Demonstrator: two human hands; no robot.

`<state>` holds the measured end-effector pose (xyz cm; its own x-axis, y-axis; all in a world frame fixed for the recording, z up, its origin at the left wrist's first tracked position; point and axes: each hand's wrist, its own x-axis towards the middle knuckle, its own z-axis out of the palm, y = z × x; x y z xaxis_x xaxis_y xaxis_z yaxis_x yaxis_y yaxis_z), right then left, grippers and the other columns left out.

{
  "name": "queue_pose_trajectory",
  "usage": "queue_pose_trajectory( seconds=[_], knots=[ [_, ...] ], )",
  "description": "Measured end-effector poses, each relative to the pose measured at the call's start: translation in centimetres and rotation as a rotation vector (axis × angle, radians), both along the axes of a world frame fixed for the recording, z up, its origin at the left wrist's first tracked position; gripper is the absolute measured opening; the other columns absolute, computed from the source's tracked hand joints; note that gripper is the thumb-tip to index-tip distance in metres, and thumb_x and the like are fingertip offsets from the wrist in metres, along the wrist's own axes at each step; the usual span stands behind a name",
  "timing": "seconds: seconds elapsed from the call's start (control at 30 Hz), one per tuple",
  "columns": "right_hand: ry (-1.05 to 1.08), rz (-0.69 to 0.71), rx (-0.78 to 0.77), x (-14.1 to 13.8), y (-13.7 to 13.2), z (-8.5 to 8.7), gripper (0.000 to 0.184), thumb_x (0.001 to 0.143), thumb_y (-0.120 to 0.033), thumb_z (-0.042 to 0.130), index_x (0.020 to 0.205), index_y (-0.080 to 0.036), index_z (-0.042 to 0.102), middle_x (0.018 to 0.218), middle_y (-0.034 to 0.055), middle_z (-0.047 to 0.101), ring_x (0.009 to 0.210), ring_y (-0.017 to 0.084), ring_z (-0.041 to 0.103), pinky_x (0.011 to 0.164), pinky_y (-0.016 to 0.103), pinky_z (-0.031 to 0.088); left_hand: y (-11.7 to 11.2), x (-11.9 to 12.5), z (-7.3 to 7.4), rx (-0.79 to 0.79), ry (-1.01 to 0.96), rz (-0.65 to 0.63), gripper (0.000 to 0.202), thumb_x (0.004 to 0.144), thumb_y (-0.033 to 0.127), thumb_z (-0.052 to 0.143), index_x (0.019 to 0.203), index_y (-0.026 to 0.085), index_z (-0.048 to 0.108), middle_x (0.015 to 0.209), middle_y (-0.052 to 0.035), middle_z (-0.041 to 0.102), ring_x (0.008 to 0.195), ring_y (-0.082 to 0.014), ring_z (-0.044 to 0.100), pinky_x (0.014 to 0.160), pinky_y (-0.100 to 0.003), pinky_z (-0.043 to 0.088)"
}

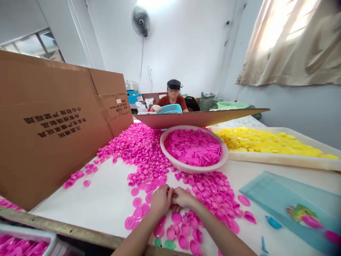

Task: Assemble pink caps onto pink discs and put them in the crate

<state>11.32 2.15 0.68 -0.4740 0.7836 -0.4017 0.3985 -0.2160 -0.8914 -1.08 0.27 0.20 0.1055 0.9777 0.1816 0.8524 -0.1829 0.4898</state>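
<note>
My left hand [160,201] and my right hand [184,199] meet over the table, fingers closed and pressed together. What they hold between them, if anything, is hidden by the fingers. Around them lie loose pink plastic toy cups [213,193] and flat pink discs [137,213]. More pink cups sit just below my wrists, close to the table's front edge. Beyond my hands stands a pale round basin [195,170], full of pink discs [193,147].
Left stands a tall cardboard box [53,117]; a cardboard flap [186,120] crosses behind the basin. A tray [279,160] of yellow discs [266,140], a clear bluish plastic bag [266,188] and a blue piece [273,222] lie right. Opposite, a person [176,101] holds a blue basket [170,108].
</note>
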Motion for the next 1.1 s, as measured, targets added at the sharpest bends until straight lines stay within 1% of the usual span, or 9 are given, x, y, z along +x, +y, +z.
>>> queue_pose_trajectory(
  seconds=[0.1,0.2,0.33,0.43,0.57,0.63,0.87,1.1],
  knots=[
    [0.02,0.001,-0.02,0.0,0.1,0.0,0.006,0.069,-0.015,0.057,0.071,-0.009,0.058,0.048,0.0002,0.058,0.043,0.011,0.058,0.042,0.018,0.048,0.2,0.1,-0.5,0.012,0.014,-0.015,0.044,0.085,0.046,0.02,0.08,0.017,0.052,0.077,-0.0039,0.057,0.064,-0.0114,0.051,0.056,-0.021,0.03],
    [0.047,-0.001,-0.038,0.1,0.4,-0.5,0.007,0.07,-0.015,0.057,0.072,-0.009,0.057,0.05,0.0011,0.059,0.044,0.011,0.058,0.041,0.017,0.048,0.7,0.0,-0.8,-0.002,0.016,-0.036,0.045,0.085,0.047,0.019,0.079,0.018,0.052,0.076,-0.0036,0.057,0.063,-0.0115,0.051,0.054,-0.021,0.03],
    [0.051,-0.008,-0.05,0.1,0.9,-1.3,0.008,0.072,-0.016,0.054,0.075,-0.009,0.056,0.052,0.0015,0.059,0.041,0.011,0.058,0.039,0.017,0.047,1.3,-0.3,-0.8,-0.029,0.022,-0.066,0.046,0.085,0.047,0.017,0.079,0.018,0.052,0.075,-0.003,0.058,0.063,-0.0114,0.051,0.053,-0.021,0.03],
    [0.032,-0.009,-0.045,-0.2,1.1,-1.6,0.009,0.076,-0.016,0.049,0.075,-0.009,0.055,0.051,0.0011,0.058,0.039,0.011,0.057,0.039,0.018,0.047,1.7,-0.6,-0.7,-0.047,0.024,-0.068,0.046,0.085,0.046,0.017,0.079,0.018,0.052,0.074,-0.0034,0.058,0.063,-0.0118,0.052,0.053,-0.021,0.029],
    [-0.002,-0.007,-0.055,-0.5,1.1,-1.5,0.013,0.081,-0.015,0.04,0.086,-0.01,0.052,0.047,-0.0011,0.055,0.037,0.01,0.056,0.04,0.018,0.047,1.9,-0.8,-0.7,-0.057,-0.01,-0.069,0.043,0.085,0.045,0.02,0.08,0.018,0.053,0.075,-0.0037,0.059,0.065,-0.0123,0.053,0.055,-0.022,0.031],
    [-0.013,-0.005,-0.066,-0.5,1.1,-1.5,0.015,0.082,-0.014,0.038,0.091,-0.011,0.049,0.046,-0.0021,0.055,0.037,0.01,0.056,0.042,0.019,0.047,2.0,-0.9,-0.7,-0.064,-0.037,-0.084,0.041,0.085,0.044,0.021,0.081,0.018,0.053,0.076,-0.0033,0.06,0.066,-0.0122,0.053,0.056,-0.021,0.032],
    [0.037,0.067,-0.082,0.0,1.7,-2.2,0.014,0.081,-0.017,0.041,0.093,-0.012,0.048,0.05,-0.0006,0.057,0.039,0.011,0.057,0.04,0.018,0.046,2.1,-0.9,-0.4,-0.101,-0.041,-0.088,0.04,0.085,0.043,0.022,0.082,0.018,0.053,0.076,-0.0028,0.06,0.066,-0.0122,0.053,0.057,-0.021,0.032],
    [0.03,0.064,-0.073,0.1,1.6,-2.1,0.014,0.08,-0.021,0.045,0.091,-0.013,0.048,0.05,-0.0011,0.057,0.039,0.011,0.057,0.04,0.017,0.046,2.0,-0.8,-0.4,-0.086,-0.032,-0.09,0.04,0.085,0.043,0.021,0.082,0.02,0.052,0.076,-0.0017,0.061,0.066,-0.0123,0.053,0.056,-0.021,0.033]
  ],
)
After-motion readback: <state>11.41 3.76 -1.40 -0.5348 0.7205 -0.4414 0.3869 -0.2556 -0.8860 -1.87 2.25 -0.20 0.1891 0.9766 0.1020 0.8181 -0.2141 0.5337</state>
